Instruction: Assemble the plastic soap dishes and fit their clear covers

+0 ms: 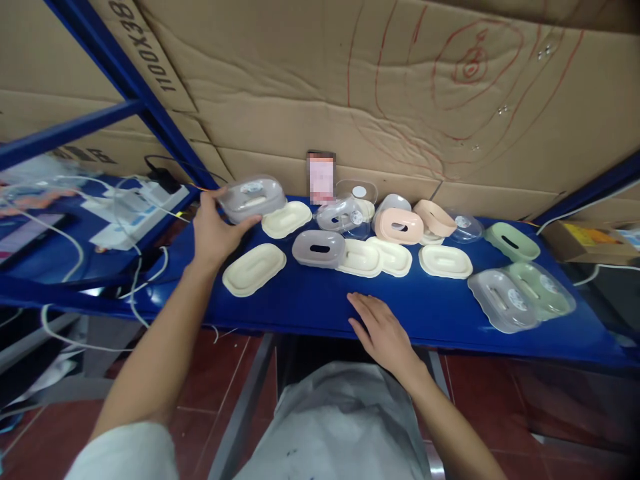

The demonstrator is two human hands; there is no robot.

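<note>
My left hand (217, 230) grips a grey plastic box with a clear lid and a round white label (254, 200), thumb on its near side, at the left back of the blue table. A cream oval tray (287, 220) lies just right of that box, and another cream tray (255, 269) is nearer the front. My right hand (383, 330) rests at the front edge, fingers stretched out, with nothing in it. Beyond it lie a grey oval piece with a slot (319, 249) and several cream trays (445, 261).
Peach slotted pieces (397, 226) and clear lids (466, 228) crowd the back. At the right are a green slotted piece (513, 241) and lidded grey (503, 300) and green (545, 290) boxes. A phone (321, 179) leans on the cardboard. Left stand a blue post (145, 100) and power strips (135, 213).
</note>
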